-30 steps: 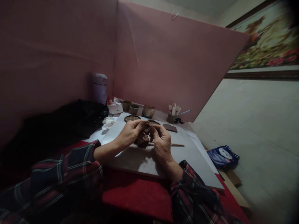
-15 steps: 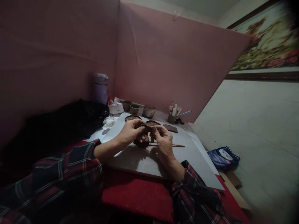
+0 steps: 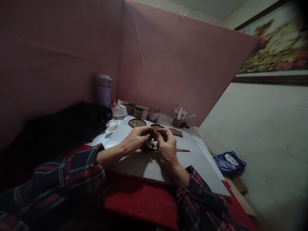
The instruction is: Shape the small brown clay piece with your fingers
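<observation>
My left hand [image 3: 137, 138] and my right hand [image 3: 166, 143] meet above the white board [image 3: 197, 170]. Both pinch a small dark brown piece of clay [image 3: 152, 131] between thumbs and forefingers. Below the left fingers, a brown clay lump [image 3: 145, 148] is mostly hidden. A thin wooden stick [image 3: 183, 149] lies behind my right hand. Past the fingers rest a round dark dish [image 3: 137, 123] with yellowish specks, a second dark round piece [image 3: 157, 126] and a flat brown clay slab [image 3: 176, 132].
At the board's back stand small cups [image 3: 138, 112], a stained bowl [image 3: 153, 114] and a holder with tools [image 3: 176, 122]. On the left are a black plastic bag [image 3: 69, 128], crumpled tissue [image 3: 112, 126] and a purple bottle [image 3: 104, 93]. A blue packet [image 3: 229, 163] lies at the right.
My left hand has turned and lowered slightly, uncovering more of the speckled dish and covering more of the clay lump. The fingers of both hands have drawn closer around the small clay piece.
</observation>
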`<state>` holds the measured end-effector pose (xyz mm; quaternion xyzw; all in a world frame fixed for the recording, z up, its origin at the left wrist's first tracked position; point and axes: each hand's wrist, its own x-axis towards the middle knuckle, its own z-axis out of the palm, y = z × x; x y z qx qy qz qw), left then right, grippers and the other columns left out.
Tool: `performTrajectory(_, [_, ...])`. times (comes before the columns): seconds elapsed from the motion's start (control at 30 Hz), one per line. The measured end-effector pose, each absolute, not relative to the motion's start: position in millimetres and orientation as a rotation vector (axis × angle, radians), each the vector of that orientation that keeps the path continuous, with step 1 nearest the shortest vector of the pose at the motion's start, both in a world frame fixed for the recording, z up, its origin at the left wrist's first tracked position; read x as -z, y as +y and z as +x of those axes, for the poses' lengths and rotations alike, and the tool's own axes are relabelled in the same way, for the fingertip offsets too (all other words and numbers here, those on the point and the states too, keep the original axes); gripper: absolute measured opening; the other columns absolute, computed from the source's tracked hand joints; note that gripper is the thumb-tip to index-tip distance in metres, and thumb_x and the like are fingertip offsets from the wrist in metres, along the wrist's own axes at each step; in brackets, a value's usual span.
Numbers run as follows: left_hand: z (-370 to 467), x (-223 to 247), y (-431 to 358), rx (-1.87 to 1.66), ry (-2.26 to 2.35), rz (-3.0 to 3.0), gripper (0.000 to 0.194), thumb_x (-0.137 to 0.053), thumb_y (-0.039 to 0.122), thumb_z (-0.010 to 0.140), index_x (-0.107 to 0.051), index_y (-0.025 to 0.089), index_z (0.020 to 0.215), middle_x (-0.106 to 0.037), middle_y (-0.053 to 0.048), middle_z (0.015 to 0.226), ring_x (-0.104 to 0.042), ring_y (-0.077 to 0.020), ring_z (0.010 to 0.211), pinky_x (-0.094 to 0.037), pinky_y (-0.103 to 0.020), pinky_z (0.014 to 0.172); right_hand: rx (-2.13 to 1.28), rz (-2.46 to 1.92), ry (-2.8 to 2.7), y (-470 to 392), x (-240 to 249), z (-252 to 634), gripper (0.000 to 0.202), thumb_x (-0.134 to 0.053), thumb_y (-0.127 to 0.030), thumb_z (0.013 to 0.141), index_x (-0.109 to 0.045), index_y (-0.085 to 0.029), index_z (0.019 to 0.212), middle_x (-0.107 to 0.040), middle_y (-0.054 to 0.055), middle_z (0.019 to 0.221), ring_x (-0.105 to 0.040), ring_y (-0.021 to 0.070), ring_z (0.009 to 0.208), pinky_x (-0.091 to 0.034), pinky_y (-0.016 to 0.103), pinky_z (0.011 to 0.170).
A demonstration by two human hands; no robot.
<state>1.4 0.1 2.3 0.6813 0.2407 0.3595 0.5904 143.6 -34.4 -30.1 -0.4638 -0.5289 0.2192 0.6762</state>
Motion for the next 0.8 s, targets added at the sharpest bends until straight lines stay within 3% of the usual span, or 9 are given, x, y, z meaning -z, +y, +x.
performTrajectory(0.17, [1.3, -3.9, -1.8, -0.902, 0.562, 1.672, 0.031, -0.067, 0.020, 0.075, -0.065, 0.011, 0.104, -0.066, 0.000, 0.077, -0.059, -0.0096, 0.059, -0.049, -0.021, 0.054, -0.574, -0.984, -1.181, -35.3, 29.1, 142.0, 0.026, -0.073, -0.044, 0.076, -0.064, -0.020, 0.079, -0.061, -0.002, 0.076, -0.054, 0.0111, 0.067, -0.045, 0.025, 0.061])
performTrajectory(0.33, [1.7, 2.9, 2.7, -0.998, 0.646, 1.772, 0.030, -0.070, 0.029, 0.076, -0.068, 0.011, 0.099, -0.070, -0.004, 0.082, -0.062, -0.0127, 0.067, -0.049, -0.024, 0.059, -0.636, -0.987, -1.151, -37.0, 31.1, 141.6, 0.049, -0.055, -0.065, 0.084, -0.068, -0.018, 0.079, -0.065, 0.002, 0.075, -0.049, 0.0099, 0.055, -0.039, 0.025, 0.050])
performTrajectory(0.5, [1.0, 3.0, 0.9, -1.141, 0.665, 2.158, 0.024, -0.063, 0.026, 0.085, -0.069, 0.011, 0.103, -0.073, -0.008, 0.095, -0.065, -0.0156, 0.082, -0.049, -0.028, 0.076, -0.532, -1.006, -1.147, -35.8, 32.8, 144.0, 0.047, -0.055, -0.062, 0.086, -0.068, -0.018, 0.079, -0.065, 0.003, 0.076, -0.052, 0.0116, 0.062, -0.041, 0.025, 0.056])
performTrajectory(0.8, [-1.6, 3.3, 2.4, -1.081, 0.620, 2.205, 0.023, -0.054, 0.016, 0.087, -0.066, 0.012, 0.105, -0.072, -0.006, 0.091, -0.062, -0.0126, 0.075, -0.048, -0.024, 0.068, -0.459, -1.095, -1.200, -38.9, 32.6, 141.2, 0.043, -0.053, -0.061, 0.088, -0.061, -0.020, 0.080, -0.056, -0.001, 0.066, -0.048, 0.0115, 0.061, -0.038, 0.023, 0.054])
